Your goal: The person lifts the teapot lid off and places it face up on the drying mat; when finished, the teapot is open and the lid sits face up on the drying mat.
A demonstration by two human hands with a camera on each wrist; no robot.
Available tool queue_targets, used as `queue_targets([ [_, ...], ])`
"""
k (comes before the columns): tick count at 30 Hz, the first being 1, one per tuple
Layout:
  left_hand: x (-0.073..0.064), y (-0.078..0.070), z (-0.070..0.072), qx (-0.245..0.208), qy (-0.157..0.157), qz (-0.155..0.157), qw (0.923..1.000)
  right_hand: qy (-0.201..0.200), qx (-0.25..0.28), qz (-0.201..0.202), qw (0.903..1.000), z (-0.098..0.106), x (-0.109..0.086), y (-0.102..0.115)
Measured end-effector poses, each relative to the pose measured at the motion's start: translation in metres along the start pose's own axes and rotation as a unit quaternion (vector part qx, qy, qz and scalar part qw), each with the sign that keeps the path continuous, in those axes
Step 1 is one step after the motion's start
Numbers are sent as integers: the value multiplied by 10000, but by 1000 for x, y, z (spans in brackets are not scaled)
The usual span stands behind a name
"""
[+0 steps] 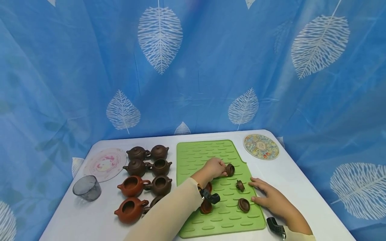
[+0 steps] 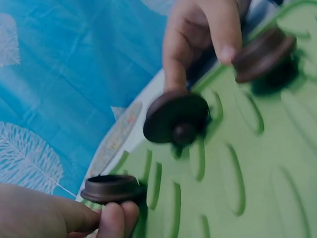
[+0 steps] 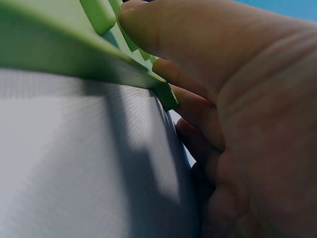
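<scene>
My left hand [image 1: 214, 168] reaches over the green mat [image 1: 211, 147] and pinches a dark brown teapot lid [image 1: 230, 170] between thumb and fingers. In the left wrist view this lid [image 2: 111, 188] has its hollow underside facing up. Two more brown lids, one tilted on its knob [image 1: 240, 185] and one nearer the front [image 1: 244, 205], lie on the mat. My right hand [image 1: 269, 199] rests at the mat's right edge with fingers extended, close to those lids and holding nothing. Reddish lids [image 1: 206, 207] are partly hidden beneath my left forearm.
Several small brown teapots [image 1: 161, 185] and reddish ones [image 1: 131, 210] stand in two columns left of the mat; my left sleeve hides part of one. Farther left are a grey glass cup [image 1: 87, 188] and a pink round mat [image 1: 105, 164]. A patterned disc [image 1: 261, 147] lies at back right.
</scene>
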State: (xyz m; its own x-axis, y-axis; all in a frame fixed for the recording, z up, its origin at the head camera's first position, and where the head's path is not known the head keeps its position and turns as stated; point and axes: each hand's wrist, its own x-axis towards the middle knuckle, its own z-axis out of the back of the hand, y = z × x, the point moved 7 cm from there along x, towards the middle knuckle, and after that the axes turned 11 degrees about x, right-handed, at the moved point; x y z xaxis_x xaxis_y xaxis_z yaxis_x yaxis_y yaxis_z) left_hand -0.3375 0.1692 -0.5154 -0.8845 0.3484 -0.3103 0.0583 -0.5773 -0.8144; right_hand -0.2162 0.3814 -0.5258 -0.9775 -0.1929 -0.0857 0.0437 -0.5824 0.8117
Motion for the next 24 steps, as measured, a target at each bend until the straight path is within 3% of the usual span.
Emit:
queue_targets([
  [4, -6, -1, 1, 48, 54, -156, 9999, 13, 17, -83, 10000, -1, 1, -3],
  [10, -17, -4, 14, 518, 12, -435, 9977, -26, 67, -165, 9998, -1, 1, -3],
  [24, -42, -2, 55, 214, -107, -551, 9982, 44, 4, -28, 10000, -2, 1, 0],
])
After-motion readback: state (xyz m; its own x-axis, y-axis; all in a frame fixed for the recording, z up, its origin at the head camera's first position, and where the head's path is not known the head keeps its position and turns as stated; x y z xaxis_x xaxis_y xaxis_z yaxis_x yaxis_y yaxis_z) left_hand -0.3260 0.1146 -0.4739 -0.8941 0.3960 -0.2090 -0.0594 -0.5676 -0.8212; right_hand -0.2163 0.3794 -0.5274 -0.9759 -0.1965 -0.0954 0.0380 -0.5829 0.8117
